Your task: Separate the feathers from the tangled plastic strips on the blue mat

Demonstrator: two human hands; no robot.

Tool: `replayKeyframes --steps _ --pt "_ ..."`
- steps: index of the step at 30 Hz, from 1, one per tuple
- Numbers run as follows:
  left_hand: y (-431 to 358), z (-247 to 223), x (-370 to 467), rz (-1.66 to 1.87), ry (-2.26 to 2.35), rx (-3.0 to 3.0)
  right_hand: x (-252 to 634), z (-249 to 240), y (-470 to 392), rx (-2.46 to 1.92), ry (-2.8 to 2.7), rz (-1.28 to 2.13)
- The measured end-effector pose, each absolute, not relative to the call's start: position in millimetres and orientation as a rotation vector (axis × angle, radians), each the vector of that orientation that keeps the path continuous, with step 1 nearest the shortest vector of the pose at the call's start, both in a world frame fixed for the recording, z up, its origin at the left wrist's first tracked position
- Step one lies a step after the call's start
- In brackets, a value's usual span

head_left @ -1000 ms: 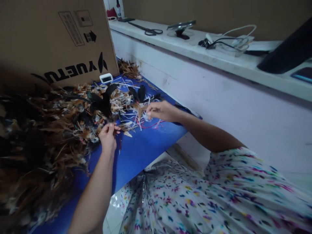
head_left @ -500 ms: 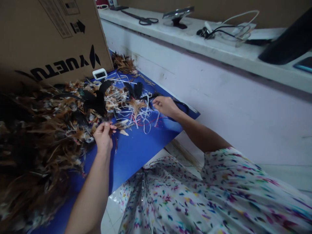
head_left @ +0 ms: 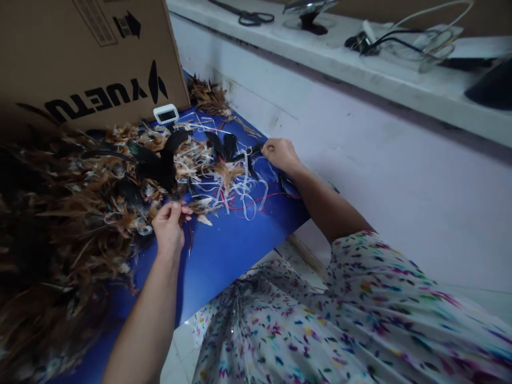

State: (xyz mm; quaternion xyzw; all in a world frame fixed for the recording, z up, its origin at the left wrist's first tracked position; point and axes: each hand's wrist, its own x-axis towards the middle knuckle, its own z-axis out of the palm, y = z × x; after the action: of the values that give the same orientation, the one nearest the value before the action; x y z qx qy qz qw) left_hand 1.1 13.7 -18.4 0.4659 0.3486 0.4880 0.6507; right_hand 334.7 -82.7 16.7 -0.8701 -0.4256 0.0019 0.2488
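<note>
My left hand (head_left: 170, 224) is closed in a pinch at the near edge of a large feather pile (head_left: 112, 197), low over the table. A small brown and white feather tuft (head_left: 203, 207) extends from its fingertips. My right hand (head_left: 281, 153) is closed at the table's far right side, on the end of a thin black object (head_left: 254, 151) whose kind I cannot make out. Left of and below it lie tangled white ribbons (head_left: 245, 194) and red string (head_left: 256, 201). A dark loop-shaped item (head_left: 288, 185) lies partly hidden under my right forearm.
A cardboard box (head_left: 100, 64) stands behind the feathers, with a small white display device (head_left: 166, 113) before it. Another feather bundle (head_left: 208, 96) lies against the wall. Scissors (head_left: 254, 18), a stand (head_left: 312, 18) and cables (head_left: 404, 45) rest on the ledge above the blue table (head_left: 224, 256).
My right hand has moved up and slightly right, toward the wall, closing on the black object. My left hand stays almost in place. The view has tilted downward a little.
</note>
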Motion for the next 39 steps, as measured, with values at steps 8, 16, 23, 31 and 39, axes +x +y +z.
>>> replayKeyframes --steps 8,16,23,31,39 --pt "15.8 -19.4 1.8 1.118 0.786 1.066 352.0 38.1 -92.8 -1.776 -0.808 0.125" --pt "15.8 -20.1 2.7 1.139 0.781 1.068 334.5 71.4 -110.6 -1.539 -0.758 0.246" --pt "16.4 -19.8 2.5 1.16 0.76 1.083 296.7 81.0 -118.7 -1.573 -0.951 0.312" --pt "16.5 -20.5 2.1 1.168 0.752 1.093 277.3 74.2 -147.5 -1.822 -1.202 0.351" --pt "14.6 -20.3 3.8 1.157 0.764 1.13 300.6 42.8 -170.1 -2.418 -1.421 0.098"
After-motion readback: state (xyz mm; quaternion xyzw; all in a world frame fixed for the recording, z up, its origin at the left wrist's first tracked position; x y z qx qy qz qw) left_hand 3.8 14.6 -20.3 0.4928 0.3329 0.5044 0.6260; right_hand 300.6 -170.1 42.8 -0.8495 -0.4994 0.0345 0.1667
